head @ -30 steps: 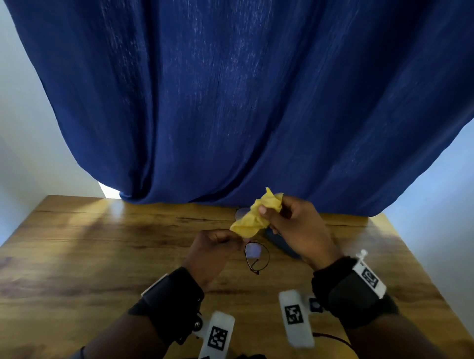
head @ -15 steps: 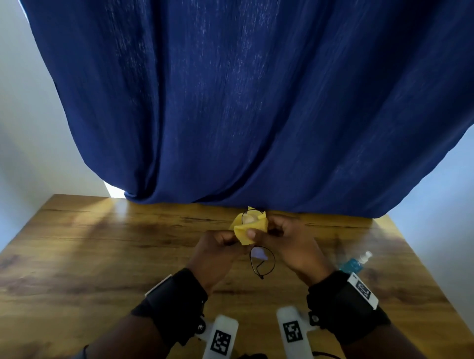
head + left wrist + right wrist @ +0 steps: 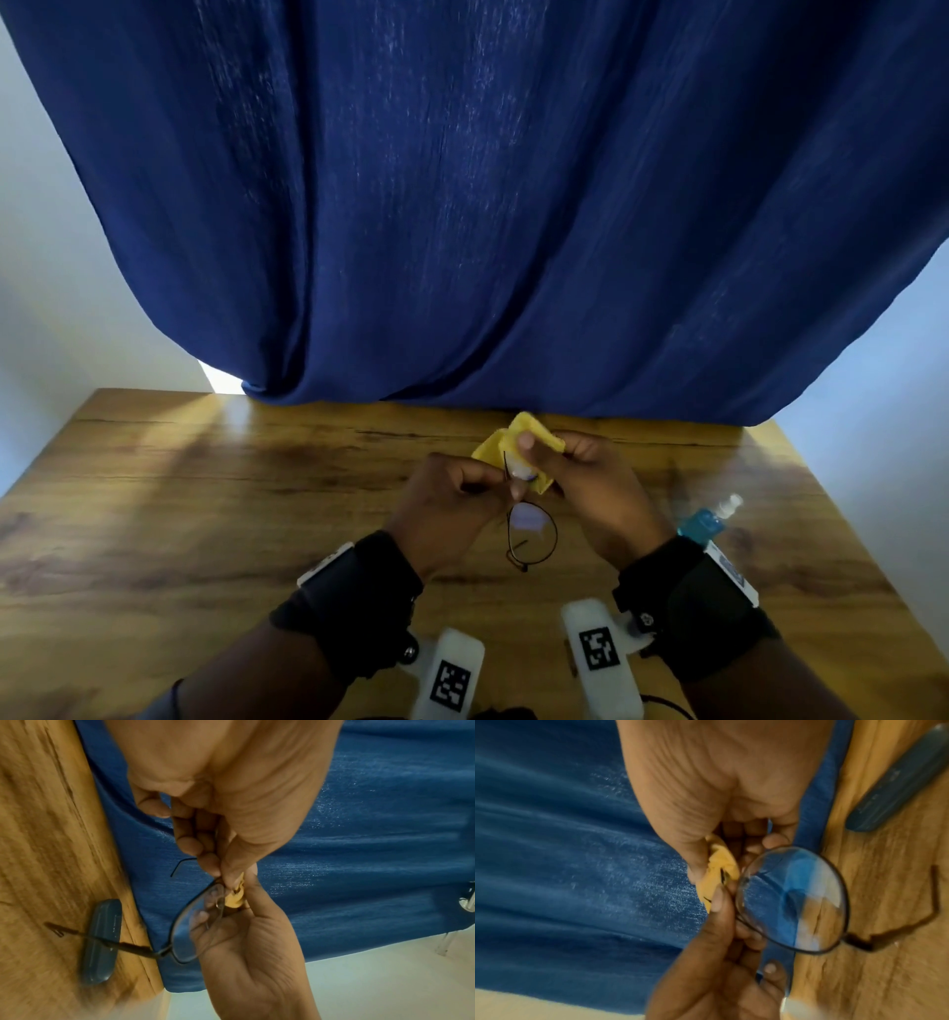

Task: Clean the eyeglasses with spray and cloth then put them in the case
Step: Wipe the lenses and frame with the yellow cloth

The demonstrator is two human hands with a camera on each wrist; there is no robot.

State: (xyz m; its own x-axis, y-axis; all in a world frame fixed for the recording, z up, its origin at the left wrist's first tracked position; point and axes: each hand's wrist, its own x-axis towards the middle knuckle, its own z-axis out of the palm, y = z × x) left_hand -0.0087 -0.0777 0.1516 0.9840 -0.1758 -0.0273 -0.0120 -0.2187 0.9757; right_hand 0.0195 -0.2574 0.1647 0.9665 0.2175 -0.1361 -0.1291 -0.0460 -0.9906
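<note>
One eyeglasses, one cloth, one case

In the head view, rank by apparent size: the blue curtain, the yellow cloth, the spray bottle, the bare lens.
1. blue curtain, by far the largest.
2. yellow cloth, partly hidden by the right hand.
3 and 4. bare lens and spray bottle look alike; unranked.
</note>
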